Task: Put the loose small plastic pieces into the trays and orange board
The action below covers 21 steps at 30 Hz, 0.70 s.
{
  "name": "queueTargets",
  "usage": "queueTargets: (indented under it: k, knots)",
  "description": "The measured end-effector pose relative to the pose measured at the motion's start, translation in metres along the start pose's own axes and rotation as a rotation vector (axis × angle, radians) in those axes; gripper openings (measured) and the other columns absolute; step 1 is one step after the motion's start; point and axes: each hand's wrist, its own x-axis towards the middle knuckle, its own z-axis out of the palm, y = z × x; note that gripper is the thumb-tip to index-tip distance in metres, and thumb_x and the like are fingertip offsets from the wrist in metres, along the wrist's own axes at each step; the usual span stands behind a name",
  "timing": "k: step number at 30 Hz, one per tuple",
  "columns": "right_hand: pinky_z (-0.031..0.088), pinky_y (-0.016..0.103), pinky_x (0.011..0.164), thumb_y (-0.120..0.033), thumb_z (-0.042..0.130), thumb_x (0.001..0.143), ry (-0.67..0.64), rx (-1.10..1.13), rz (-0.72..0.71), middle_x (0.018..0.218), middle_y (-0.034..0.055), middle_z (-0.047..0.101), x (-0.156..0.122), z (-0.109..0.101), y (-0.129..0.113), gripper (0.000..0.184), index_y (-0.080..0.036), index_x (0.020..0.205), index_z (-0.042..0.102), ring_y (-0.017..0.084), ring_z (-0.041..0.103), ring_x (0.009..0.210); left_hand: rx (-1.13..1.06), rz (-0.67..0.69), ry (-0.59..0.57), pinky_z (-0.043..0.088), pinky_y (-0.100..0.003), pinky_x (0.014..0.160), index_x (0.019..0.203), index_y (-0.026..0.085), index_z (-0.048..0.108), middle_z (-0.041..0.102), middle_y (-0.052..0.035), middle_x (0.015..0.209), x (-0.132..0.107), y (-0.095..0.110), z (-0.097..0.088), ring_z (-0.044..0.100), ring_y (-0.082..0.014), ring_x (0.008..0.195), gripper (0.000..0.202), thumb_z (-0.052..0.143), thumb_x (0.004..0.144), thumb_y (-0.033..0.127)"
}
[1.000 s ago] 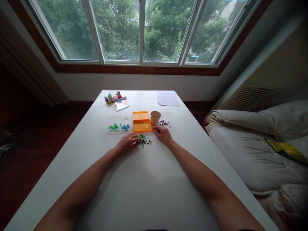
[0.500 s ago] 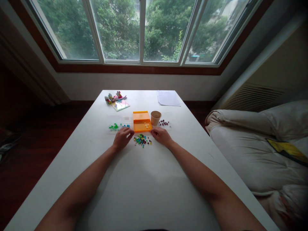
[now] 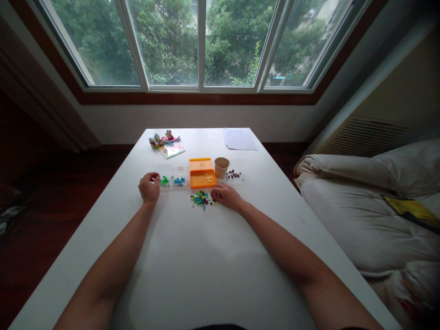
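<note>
My left hand is at the left end of a clear plastic tray, beside the small green bricks in it. Its thumb and fingertips are pinched together; whatever they hold is too small to make out. My right hand reaches the right edge of a pile of mixed toy bricks, fingers closed at the tips over it. Any brick between them is hidden. Blue bricks lie in the tray next to the green ones. Behind the pile stands an orange box holding a few pale pieces.
A brown paper cup stands right of the orange box, beside dark brown bricks in another clear tray. Further back are small toy figures, a shiny card and white paper sheets. A pale sofa flanks the table.
My left hand has moved left from beside the pile to the green bricks, uncovering the blue ones. My right hand has shifted slightly left and nearer to me, onto the pile's edge.
</note>
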Motion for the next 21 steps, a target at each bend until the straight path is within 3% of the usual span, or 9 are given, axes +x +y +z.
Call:
queueTargets:
  k: [9,14,21]
  knots:
    - [0.043,0.027,0.075,-0.014,0.061,0.087,0.065,0.032,0.021,0.088,0.0048,0.064,0.000,0.001,0.002,0.008,-0.020,0.087,0.066,0.017,0.056,0.083,-0.040,-0.092,-0.053,0.050,-0.032,0.080,0.099,0.021,0.070,0.072,-0.0046,0.092,0.000,-0.006,0.005,0.064,-0.0199,0.086,0.024,0.057,0.085,0.036]
    - [0.041,0.024,0.068,-0.016,0.057,0.087,0.116,0.129,0.078,0.079,0.0018,0.062,-0.001,0.001,0.004,0.008,-0.020,0.086,0.064,0.014,0.053,0.071,-0.038,-0.100,-0.068,0.048,-0.031,0.077,0.102,0.020,0.070,0.072,-0.0046,0.093,-0.001,-0.008,0.007,0.064,-0.0197,0.087,0.026,0.055,0.086,0.035]
    - [0.038,0.023,0.058,-0.028,0.059,0.085,0.331,0.309,0.328,0.068,-0.0020,0.058,0.000,-0.001,0.008,0.010,-0.020,0.085,0.064,0.012,0.049,0.061,-0.006,-0.024,-0.075,0.047,-0.033,0.076,0.099,0.022,0.070,0.071,-0.0046,0.091,-0.005,0.002,0.006,0.062,-0.0220,0.087,0.022,0.054,0.087,0.031]
